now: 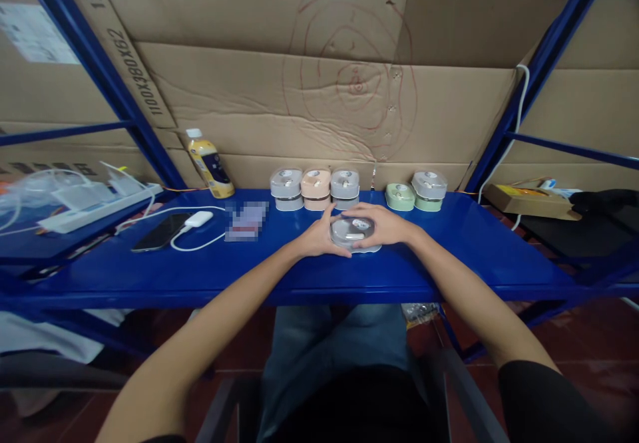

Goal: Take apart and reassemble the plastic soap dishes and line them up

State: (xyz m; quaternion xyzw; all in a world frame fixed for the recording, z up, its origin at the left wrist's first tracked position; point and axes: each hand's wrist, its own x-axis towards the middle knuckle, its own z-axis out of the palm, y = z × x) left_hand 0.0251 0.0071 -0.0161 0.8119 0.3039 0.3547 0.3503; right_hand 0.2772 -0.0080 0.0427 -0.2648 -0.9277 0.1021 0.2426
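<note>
A small grey oval box with a clear lid (pixel 353 229) is between my two hands, low over the front middle of the blue table. My left hand (pixel 319 235) wraps around its left side, thumb and fingers curved against it. From the right, my right hand (pixel 384 224) grips the far edge and right side of the box. A pale rim or piece (pixel 368 249) shows beneath it at the lower right; whether it is part of the box I cannot tell. The lid carries a round label and a light bar-shaped handle.
Behind stand grey boxes (pixel 287 189), a peach box (pixel 316 189) and green boxes (pixel 400 196). At left are a yellow bottle (pixel 212 167), a black phone (pixel 160 232), a white charger (pixel 198 219) and a power strip (pixel 100 208). A cardboard box (pixel 532 202) lies far right.
</note>
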